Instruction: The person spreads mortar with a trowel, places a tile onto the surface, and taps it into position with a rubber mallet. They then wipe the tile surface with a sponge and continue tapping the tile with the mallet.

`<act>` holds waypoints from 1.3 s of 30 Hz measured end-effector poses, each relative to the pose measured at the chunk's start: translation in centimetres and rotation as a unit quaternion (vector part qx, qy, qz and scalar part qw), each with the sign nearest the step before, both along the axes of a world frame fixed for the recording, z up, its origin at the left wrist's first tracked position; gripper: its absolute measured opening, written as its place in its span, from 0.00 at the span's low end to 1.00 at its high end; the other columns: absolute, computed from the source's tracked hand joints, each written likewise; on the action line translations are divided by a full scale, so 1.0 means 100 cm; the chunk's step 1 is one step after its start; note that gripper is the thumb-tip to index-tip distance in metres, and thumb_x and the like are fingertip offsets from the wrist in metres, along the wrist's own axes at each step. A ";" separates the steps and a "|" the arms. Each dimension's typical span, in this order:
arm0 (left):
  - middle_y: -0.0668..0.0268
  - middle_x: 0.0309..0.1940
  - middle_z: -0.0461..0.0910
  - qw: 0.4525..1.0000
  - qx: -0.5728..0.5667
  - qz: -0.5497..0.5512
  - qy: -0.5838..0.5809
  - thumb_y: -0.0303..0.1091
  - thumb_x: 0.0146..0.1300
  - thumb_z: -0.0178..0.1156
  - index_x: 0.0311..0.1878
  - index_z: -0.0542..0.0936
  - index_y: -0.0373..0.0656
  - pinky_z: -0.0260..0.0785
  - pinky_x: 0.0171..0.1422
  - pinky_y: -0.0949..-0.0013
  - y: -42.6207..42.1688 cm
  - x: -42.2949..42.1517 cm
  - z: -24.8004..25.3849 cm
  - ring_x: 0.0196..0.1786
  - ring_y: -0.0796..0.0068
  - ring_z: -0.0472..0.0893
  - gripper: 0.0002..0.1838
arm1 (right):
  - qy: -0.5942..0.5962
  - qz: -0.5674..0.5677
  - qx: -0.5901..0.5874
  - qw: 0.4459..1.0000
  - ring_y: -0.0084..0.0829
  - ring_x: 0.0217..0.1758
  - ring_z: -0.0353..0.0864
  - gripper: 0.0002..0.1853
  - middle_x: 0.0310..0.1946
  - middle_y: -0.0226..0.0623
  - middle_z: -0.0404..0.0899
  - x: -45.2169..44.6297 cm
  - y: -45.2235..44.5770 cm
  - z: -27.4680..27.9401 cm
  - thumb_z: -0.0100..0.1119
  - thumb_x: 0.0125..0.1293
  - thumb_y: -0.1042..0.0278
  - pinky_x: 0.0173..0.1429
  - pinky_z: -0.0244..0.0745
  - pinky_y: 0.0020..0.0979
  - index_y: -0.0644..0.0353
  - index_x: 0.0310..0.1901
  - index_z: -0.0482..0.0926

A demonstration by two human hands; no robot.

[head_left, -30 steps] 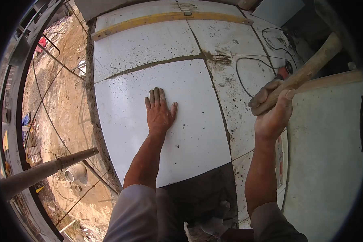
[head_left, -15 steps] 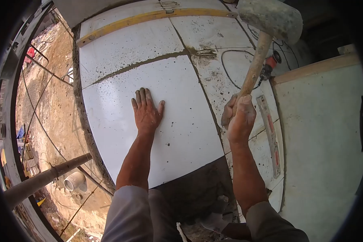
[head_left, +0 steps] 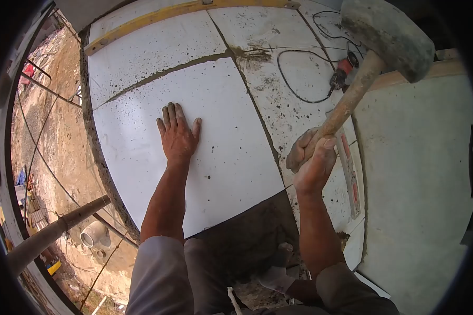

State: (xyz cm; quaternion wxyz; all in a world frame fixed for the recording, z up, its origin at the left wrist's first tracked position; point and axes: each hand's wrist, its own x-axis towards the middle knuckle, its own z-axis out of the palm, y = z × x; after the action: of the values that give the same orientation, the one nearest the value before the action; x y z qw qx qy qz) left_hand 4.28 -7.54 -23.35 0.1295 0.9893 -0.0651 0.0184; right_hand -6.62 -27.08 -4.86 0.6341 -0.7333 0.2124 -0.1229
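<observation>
My left hand lies flat on a large white tile, fingers spread and dirty with mortar. In my right hand is the wooden handle of a rubber mallet, gripped near its lower end. The mallet's big, worn grey head is raised up at the upper right, clear of the tile. Grey mortar fills a wide joint along the tile's far edge. Dark wet mortar shows along its near edge.
A yellow spirit level lies across the far tiles. On the right are a grinder with its black cord and a silver level beside a low wall. At left, the floor edge drops to bare ground, with a pole there.
The mallet head has swung to the right and tilted over, and my right wrist has turned with it. My left hand stays flat on the tile. The whole view has shifted slightly.
</observation>
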 end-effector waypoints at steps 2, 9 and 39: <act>0.55 0.73 0.52 1.000 0.007 -0.001 0.008 0.59 0.69 0.43 0.72 0.54 0.37 0.37 0.79 0.52 0.003 -0.003 -0.004 0.77 0.59 0.48 0.39 | -0.255 -0.051 -0.040 0.965 0.20 0.17 0.58 0.29 0.17 0.26 0.61 -0.002 0.001 0.000 0.38 0.70 0.34 0.21 0.57 0.26 0.56 0.28 0.62; 0.55 0.73 0.53 1.000 0.009 0.005 -0.006 0.59 0.69 0.43 0.72 0.54 0.37 0.38 0.79 0.52 0.000 0.001 -0.008 0.77 0.60 0.48 0.39 | 0.127 -0.026 -0.076 0.989 0.20 0.17 0.64 0.22 0.15 0.24 0.63 -0.070 -0.007 -0.123 0.43 0.73 0.48 0.21 0.60 0.26 0.59 0.29 0.70; 0.46 0.72 0.52 0.995 -0.046 0.076 -0.045 0.45 0.71 0.41 0.71 0.54 0.32 0.36 0.78 0.46 0.072 -0.143 -0.025 0.76 0.49 0.47 0.32 | -0.114 0.017 0.090 0.989 0.22 0.15 0.60 0.35 0.16 0.33 0.62 -0.113 0.042 0.041 0.40 0.65 0.28 0.19 0.58 0.25 0.62 0.35 0.64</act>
State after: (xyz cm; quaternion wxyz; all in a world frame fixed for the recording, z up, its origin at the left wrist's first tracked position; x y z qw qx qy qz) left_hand -10.03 -0.31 -25.81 0.1696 0.9826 0.0055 0.0760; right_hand -17.87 -22.85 -0.80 0.7196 -0.6580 0.1360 -0.1753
